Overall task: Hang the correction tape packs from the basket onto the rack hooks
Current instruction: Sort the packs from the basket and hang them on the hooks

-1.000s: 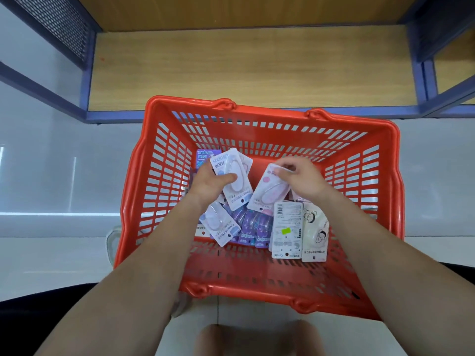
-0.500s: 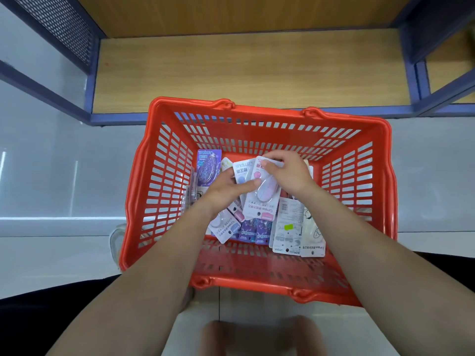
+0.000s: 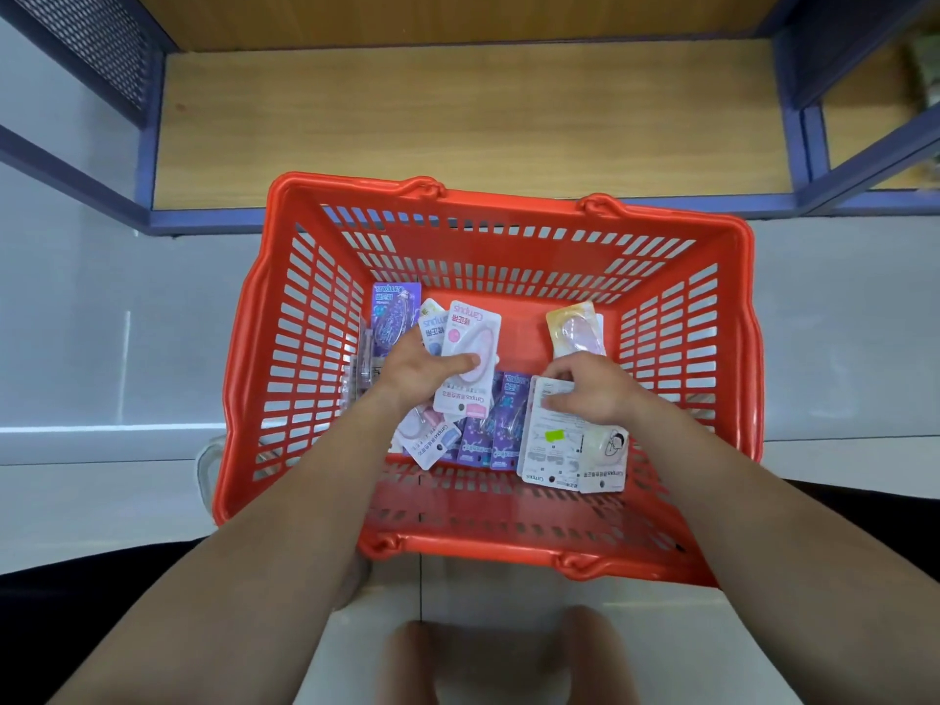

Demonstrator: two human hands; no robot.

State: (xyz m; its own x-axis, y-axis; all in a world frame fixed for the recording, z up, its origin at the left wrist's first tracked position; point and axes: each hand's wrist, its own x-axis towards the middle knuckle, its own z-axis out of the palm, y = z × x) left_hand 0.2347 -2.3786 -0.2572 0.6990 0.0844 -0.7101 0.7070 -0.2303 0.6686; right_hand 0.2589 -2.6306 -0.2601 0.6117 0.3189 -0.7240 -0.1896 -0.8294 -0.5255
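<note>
Perhaps pinched: glossy pink pack (image 3: 467, 368), left hand (image 3: 424, 371), slatted plastic basket (image 3: 315, 318).

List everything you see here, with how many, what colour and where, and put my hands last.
basket: one, red-orange plastic, on the pale floor before the shelf.
shelf: one, wooden board in a blue-purple frame, bare, behind the basket.
pink pack: one, white and pink, atop a stack in the left hand.
purple packs: several, on the basket floor at middle, plus one at the far left.
yellow pack: one, yellowish, far right of the basket floor.
white packs: at least two, back side up, near right, under the right hand.
left hand: grips the stack with the thumb on the pink pack.
right hand: fingers on the white packs; grip unclear.
</note>
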